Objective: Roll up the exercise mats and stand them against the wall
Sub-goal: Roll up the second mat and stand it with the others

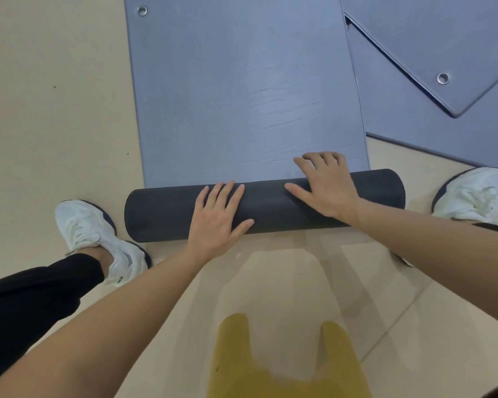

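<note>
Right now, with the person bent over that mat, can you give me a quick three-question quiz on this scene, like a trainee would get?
1. True or false: the left hand and the right hand both rest on the rolled part of the mat.
2. How much of that mat is rolled? A) all of it; B) only the near end, with the flat part lying beyond; C) none of it.
3. Fill in: the other mats lie to the person's ____.

Key: 1 true; 2 B; 3 right.
</note>
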Demonstrator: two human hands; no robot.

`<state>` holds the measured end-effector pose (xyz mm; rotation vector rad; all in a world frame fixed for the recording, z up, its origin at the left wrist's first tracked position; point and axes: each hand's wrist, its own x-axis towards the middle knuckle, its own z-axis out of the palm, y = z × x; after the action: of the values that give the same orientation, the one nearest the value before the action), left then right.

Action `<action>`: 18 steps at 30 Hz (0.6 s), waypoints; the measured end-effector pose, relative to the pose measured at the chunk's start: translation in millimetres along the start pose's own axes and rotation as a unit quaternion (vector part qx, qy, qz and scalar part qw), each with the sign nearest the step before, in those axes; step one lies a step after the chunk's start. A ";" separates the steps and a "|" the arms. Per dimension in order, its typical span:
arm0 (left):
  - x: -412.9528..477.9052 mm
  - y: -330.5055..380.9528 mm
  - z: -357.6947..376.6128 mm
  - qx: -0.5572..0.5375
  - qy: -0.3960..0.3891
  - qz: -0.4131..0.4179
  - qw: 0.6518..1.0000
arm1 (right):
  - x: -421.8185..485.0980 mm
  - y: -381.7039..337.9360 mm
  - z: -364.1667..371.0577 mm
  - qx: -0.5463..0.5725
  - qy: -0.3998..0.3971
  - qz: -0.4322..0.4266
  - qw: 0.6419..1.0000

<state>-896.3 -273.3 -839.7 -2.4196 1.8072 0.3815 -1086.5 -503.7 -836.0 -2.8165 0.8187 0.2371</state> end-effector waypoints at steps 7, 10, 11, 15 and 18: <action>64.7 -26.6 -25.3 -0.053 -0.030 -0.013 0.998 | -42.4 -28.0 20.8 -0.035 0.030 -0.044 0.998; 90.6 -34.5 -34.4 -0.089 -0.086 -0.020 0.992 | -35.3 -31.0 26.8 -0.052 -0.005 -0.019 0.998; 98.2 -37.6 -37.0 -0.101 -0.105 -0.026 0.989 | -27.8 -28.9 25.8 -0.052 -0.002 -0.014 0.999; 118.6 -41.4 -47.9 -0.078 -0.060 -0.053 0.994 | 2.5 -15.4 13.1 -0.061 0.008 -0.025 0.998; 109.3 -30.6 -51.4 -0.084 0.067 -0.072 0.992 | 24.0 -8.3 5.0 -0.058 0.009 -0.026 0.998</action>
<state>-830.8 -377.6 -820.3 -2.7329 1.6974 0.3810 -1062.5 -508.0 -844.6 -2.9485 0.7588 0.2596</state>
